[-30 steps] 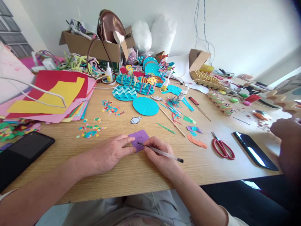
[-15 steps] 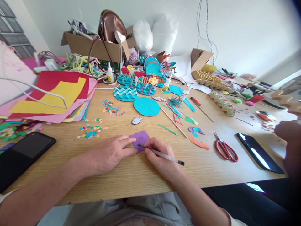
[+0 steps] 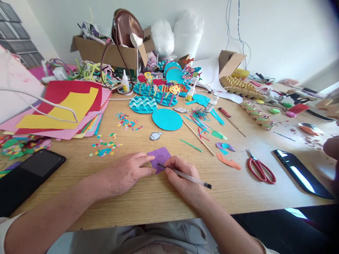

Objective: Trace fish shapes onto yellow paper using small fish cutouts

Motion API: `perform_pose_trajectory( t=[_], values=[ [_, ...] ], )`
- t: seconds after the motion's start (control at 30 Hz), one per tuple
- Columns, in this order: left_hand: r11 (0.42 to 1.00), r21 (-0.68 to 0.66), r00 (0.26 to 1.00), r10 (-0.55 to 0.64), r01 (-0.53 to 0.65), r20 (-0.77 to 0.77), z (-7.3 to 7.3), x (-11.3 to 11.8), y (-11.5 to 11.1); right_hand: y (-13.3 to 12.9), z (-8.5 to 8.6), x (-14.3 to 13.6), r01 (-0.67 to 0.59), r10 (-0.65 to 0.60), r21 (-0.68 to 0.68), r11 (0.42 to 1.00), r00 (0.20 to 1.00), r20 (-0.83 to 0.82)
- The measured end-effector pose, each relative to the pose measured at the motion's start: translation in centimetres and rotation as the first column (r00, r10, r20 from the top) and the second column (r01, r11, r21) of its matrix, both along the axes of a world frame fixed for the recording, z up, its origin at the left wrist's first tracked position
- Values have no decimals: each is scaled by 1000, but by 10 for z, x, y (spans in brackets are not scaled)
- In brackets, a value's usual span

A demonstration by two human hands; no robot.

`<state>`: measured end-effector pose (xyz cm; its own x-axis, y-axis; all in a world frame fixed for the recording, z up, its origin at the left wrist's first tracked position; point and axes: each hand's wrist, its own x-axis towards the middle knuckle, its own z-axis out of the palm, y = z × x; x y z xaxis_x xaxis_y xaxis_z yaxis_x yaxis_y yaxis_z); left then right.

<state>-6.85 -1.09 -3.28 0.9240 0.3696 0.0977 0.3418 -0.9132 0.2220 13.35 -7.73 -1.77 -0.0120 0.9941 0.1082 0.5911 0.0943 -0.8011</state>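
A small piece of purple paper (image 3: pixel 162 154) lies on the table with a dark curved line on it. My left hand (image 3: pixel 126 174) is open, its stretched fingers resting on the paper's left side. In my right hand (image 3: pixel 184 176) is a pen (image 3: pixel 194 179) with a clear barrel and a dark end cap, and its tip touches the purple paper. Just beyond the paper lies a small white fish cutout (image 3: pixel 156 135) with dark outlines. Behind that sits a blue disc (image 3: pixel 167 119).
Red-handled scissors (image 3: pixel 261 171) and a phone (image 3: pixel 302 173) lie to the right, near a person's hand (image 3: pixel 331 148) at the edge. Another phone (image 3: pixel 31 174) is at the left, below stacked coloured paper (image 3: pixel 57 106). Glue bottles (image 3: pixel 125 83), confetti and paper scraps spread across the table.
The whole view has shifted slightly, so things on the right appear farther right. Both hands keep their places on the paper, and the pen tip still touches it.
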Motion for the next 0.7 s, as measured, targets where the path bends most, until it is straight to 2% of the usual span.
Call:
perform_pose_trajectory(
  t=[0.7],
  values=[
    [1000, 22, 1000, 9, -9, 7, 5, 2, -2, -1, -3, 1, 8, -8, 7, 1000, 1000, 17]
  ],
)
